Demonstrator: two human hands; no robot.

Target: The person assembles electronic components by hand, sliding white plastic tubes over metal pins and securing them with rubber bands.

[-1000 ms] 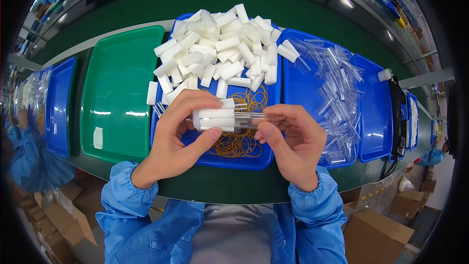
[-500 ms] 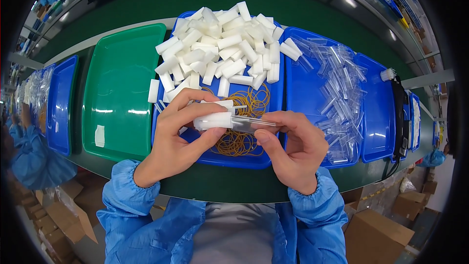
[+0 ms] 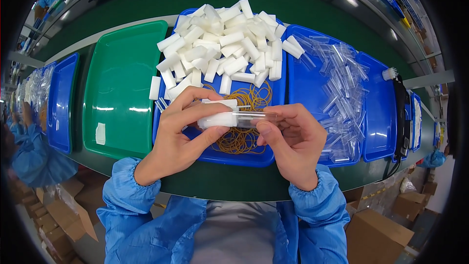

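Note:
In front of me, above the middle blue tray, my left hand (image 3: 171, 137) is closed on a white foam block (image 3: 220, 120), gripped between thumb and fingers. A clear plastic tube (image 3: 248, 117) extends rightward from the block; the block's right end meets the tube's left end, and I cannot tell how far it reaches inside. My right hand (image 3: 298, 142) pinches the tube's right end between thumb and index finger, its other fingers curled below. Just behind the held block, another white piece (image 3: 228, 103) shows, partly hidden by my left fingers.
The middle blue tray (image 3: 239, 160) bears a heap of white foam blocks (image 3: 234, 39) and tan rubber bands (image 3: 239, 142). Clear tubes (image 3: 342, 88) fill part of the right blue tray (image 3: 305, 88). A green tray (image 3: 122, 88) stands left. Cardboard boxes (image 3: 376, 234) are below the table.
The tube has turned from a slight downward tilt at its right end to nearly level. The foam block shifted slightly right, and my right fingers have curled further under the tube.

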